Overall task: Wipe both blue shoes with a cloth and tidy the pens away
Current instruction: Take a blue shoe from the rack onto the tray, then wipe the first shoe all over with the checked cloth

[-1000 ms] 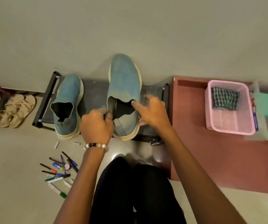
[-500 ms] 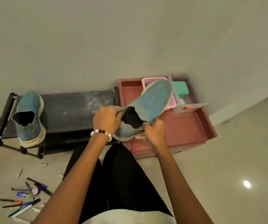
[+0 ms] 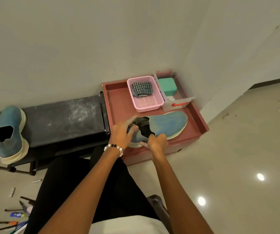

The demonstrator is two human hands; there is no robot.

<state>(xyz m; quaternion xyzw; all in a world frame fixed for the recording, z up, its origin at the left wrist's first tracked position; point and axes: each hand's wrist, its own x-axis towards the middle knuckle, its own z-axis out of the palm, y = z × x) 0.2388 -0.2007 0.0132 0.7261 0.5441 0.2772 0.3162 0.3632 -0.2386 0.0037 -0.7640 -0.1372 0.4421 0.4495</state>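
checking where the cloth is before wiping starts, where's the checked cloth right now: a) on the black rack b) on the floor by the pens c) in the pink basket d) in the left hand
c: the checked cloth lies folded in the pink basket on the red tray, while both hands are on the blue shoe.

- Blue knit slip-on shoe [image 3: 167, 124] with pale cream sole, at the hands [image 3: 157, 142].
- Pink plastic mesh basket [image 3: 150, 103] beyond the hands holds dark checked cloth [image 3: 141, 88].
- Mint-green box [image 3: 167, 86] beside it.
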